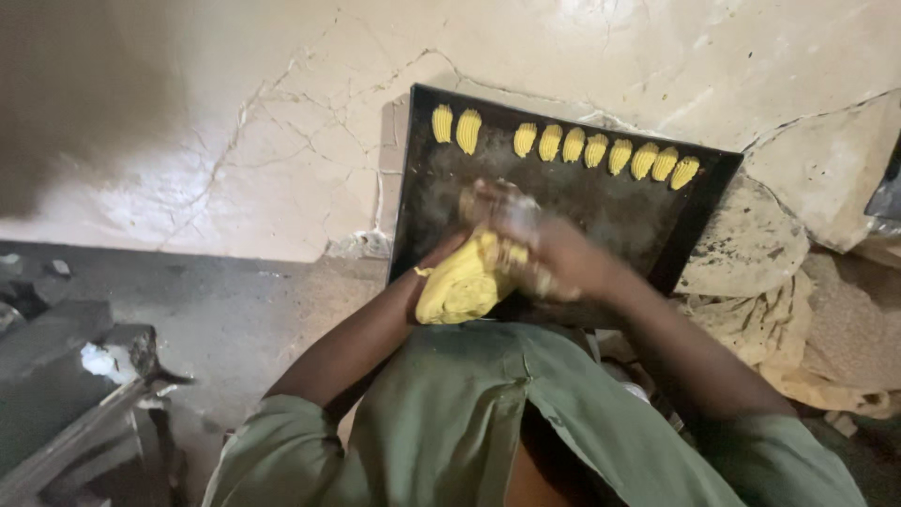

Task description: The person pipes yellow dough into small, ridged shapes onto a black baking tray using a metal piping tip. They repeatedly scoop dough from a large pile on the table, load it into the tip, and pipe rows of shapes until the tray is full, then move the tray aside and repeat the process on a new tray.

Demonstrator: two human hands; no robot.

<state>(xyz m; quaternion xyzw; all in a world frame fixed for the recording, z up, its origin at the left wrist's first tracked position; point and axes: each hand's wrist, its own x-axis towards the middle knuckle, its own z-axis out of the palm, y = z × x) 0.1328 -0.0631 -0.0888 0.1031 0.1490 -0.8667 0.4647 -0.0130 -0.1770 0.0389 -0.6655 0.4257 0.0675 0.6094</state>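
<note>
Bare middle of the dark baking tray [441,202] lies open; ridged yellow dough pieces [572,145] crowd its far edge.

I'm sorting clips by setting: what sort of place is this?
Probably a small, rough bakery workspace. A dark baking tray holds a row of ridged yellow dough pieces, both hands work a yellow dough lump, and the wall is cracked.

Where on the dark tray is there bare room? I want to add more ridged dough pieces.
The tray is bare below the row of yellow ridged pieces, out to its right edge. Crowded: that far-edge row, and the near left, where both hands hold the dough lump.
</note>
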